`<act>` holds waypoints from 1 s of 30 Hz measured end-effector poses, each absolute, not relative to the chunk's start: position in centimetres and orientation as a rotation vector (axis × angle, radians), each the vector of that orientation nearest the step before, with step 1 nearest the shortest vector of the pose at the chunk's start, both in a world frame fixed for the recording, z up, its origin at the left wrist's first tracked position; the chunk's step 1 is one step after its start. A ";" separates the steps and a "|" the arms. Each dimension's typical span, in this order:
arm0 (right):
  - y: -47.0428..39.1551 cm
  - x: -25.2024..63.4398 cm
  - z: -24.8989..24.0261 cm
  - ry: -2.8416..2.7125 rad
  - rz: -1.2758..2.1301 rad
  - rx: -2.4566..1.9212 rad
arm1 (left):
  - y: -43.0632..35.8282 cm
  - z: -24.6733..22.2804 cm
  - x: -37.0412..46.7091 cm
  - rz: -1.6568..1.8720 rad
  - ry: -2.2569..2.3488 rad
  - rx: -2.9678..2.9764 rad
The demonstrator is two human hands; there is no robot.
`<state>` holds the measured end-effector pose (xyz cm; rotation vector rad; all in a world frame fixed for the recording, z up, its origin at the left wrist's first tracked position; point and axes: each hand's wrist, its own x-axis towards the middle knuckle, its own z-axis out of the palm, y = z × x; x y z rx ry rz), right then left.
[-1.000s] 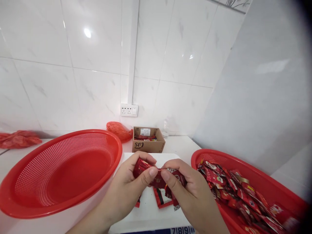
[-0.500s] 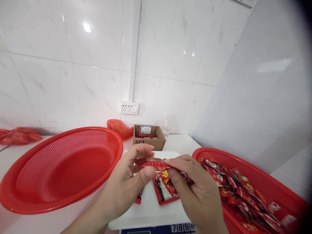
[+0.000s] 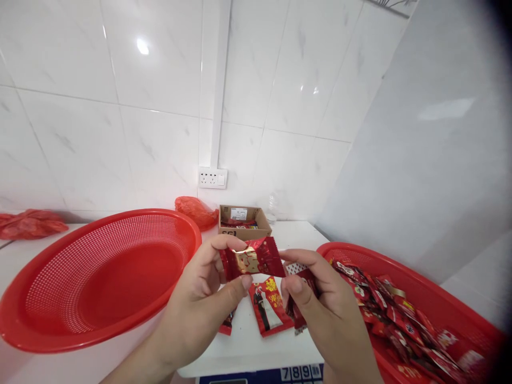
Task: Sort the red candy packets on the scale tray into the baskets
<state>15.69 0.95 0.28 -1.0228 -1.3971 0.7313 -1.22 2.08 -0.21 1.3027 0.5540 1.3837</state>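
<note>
My left hand pinches a red candy packet with a gold picture on it, between thumb and fingers. Close to its right end, my right hand is closed on another dark red candy packet with a dotted white patch. Both are held above the white pan of a scale. On the pan lies a red packet with a figure in black and white clothes. A second packet is mostly hidden behind my left hand.
An oval red basket stands on the left. To the right, another red basket holds many red packets. Behind the scale are a cardboard box with packets inside and a red plastic bag. A tiled wall closes the back.
The packet between my hands has turned its gold-pictured face toward me and is now in my left hand alone. My right hand has drawn slightly right, showing the other packet in it.
</note>
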 end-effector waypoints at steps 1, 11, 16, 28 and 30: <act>0.8 15.7 0.5 -1.399 0.842 -1.019 | 2.0 -0.2 -1.2 1.379 0.572 1.325; 0.7 15.6 0.5 -1.503 0.921 -0.959 | 1.6 -0.1 -1.0 1.321 0.619 1.396; 0.8 16.0 0.6 -1.549 0.958 -0.963 | 1.8 0.1 -0.8 1.339 0.607 1.375; 1.6 17.2 0.2 -1.266 0.529 -0.931 | 3.2 0.5 -2.1 0.849 1.203 1.993; 1.8 17.6 0.0 -1.294 0.454 -0.901 | 3.5 0.6 -2.0 0.555 1.264 2.199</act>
